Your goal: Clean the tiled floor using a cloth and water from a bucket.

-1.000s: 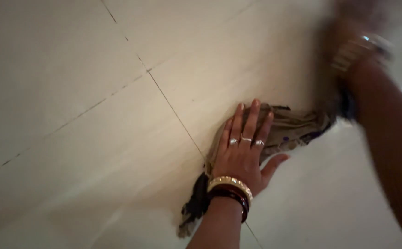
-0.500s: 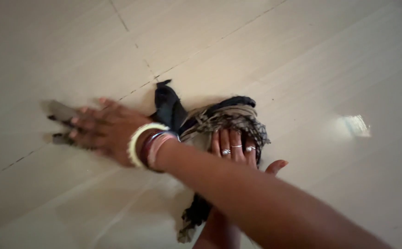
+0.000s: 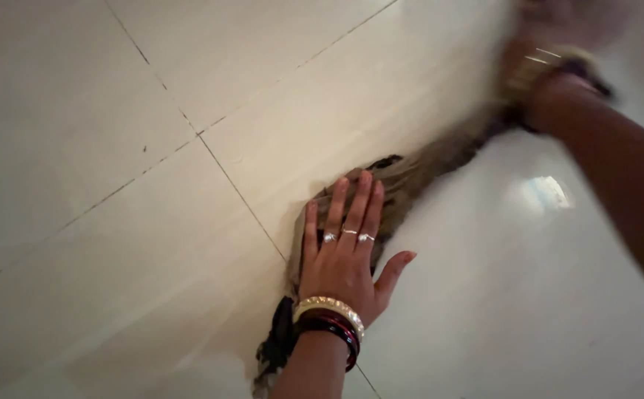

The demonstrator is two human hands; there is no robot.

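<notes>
The left hand [image 3: 344,255], wearing 3 rings and bangles, lies flat with fingers spread, pressing a brown and black cloth [image 3: 403,181] onto the tiled floor [image 3: 115,222]. Farther off, the blurred right hand [image 3: 551,44] holds the cloth's far end; its grip cannot be made out.

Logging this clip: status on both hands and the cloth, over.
Left hand flat, palm down, pinning the cloth to the tiled floor. Right hand blurred at the cloth's far end; grip unclear. Cloth stretched between them. Nothing in the way.
</notes>
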